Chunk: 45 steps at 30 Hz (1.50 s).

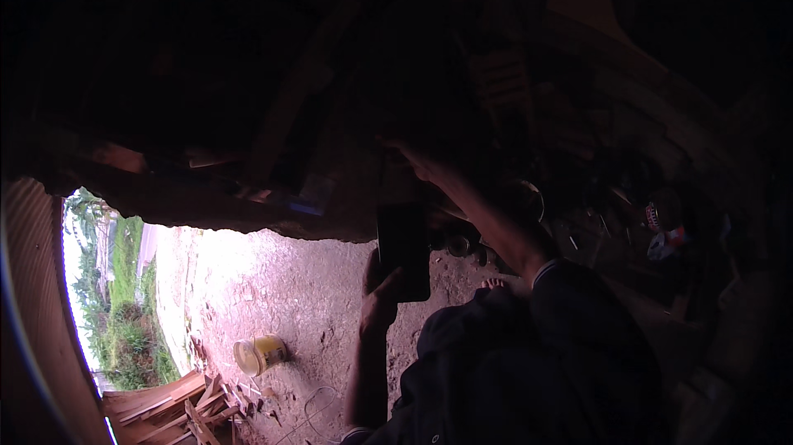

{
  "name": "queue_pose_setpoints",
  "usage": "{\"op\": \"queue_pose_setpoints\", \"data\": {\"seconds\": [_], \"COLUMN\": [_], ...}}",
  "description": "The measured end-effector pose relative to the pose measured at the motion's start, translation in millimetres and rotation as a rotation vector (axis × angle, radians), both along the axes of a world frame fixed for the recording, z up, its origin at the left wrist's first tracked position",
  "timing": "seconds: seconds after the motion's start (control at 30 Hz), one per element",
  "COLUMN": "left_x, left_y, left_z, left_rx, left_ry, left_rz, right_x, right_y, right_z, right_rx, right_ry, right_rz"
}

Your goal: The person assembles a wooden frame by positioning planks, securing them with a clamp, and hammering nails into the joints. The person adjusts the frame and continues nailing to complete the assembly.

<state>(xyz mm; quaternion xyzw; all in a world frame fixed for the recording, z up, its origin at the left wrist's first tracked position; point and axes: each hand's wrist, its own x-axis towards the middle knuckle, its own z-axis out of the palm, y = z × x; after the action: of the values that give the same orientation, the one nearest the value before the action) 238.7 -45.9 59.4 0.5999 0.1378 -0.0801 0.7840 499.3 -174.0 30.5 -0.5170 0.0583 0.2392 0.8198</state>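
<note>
A: While most of the head view sits in deep shadow, what does the left hand [378,300] have?

B: It grips a flat, dark rectangular slab with rounded corners, like a phone [404,251], held upright just below the centre of the picture. The thumb lies across the slab's lower left edge and the fingers are wrapped behind it, so that hand is closed on it.

A: And the right hand [417,160]?

B: It reaches up toward twelve o'clock from the slab, above its top edge, with the bare forearm running down toward four o'clock into a dark sleeve [570,296]. It is too dark to see whether those fingers are curled or spread, or whether they touch anything; I cannot tell.

A: What lies around them?

B: At seven o'clock from the slab, a pale yellow plastic tub [260,354] lies on its side on the reddish dirt ground [281,280]. Further toward seven o'clock, a heap of light wooden offcuts [178,412] sits at the lower edge. At nine o'clock, green plants [116,313] show in bright daylight beside a ribbed metal sheet [33,280]. At three o'clock, small cluttered objects [661,234] rest in the gloom, too dim to name.
</note>
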Motion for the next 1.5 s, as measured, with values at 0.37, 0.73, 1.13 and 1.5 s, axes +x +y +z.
{"op": "queue_pose_setpoints", "data": {"seconds": [0.37, 0.73, 1.13, 1.5], "left_x": [68.7, 134.1, 128.5, 169.4], "left_y": [21.4, 14.0, 12.8, 24.7], "left_z": [12.5, 31.2, -41.7, -172.7], "left_rx": [-0.074, 0.118, 0.124, 0.701], "left_ry": [-0.072, -0.227, -0.321, -0.436], "left_rz": [-0.076, -0.016, -0.037, 0.106], "right_x": [84.3, 119.3, 112.4, 50.5], "right_y": [10.1, 35.9, 47.3, 52.3], "right_z": [12.6, 37.9, 13.9, -45.0], "right_rx": [0.543, 0.973, 0.459, -0.141], "right_ry": [-0.155, -0.312, -0.369, -0.575], "right_rz": [-0.136, -0.089, -0.043, -0.020]}}
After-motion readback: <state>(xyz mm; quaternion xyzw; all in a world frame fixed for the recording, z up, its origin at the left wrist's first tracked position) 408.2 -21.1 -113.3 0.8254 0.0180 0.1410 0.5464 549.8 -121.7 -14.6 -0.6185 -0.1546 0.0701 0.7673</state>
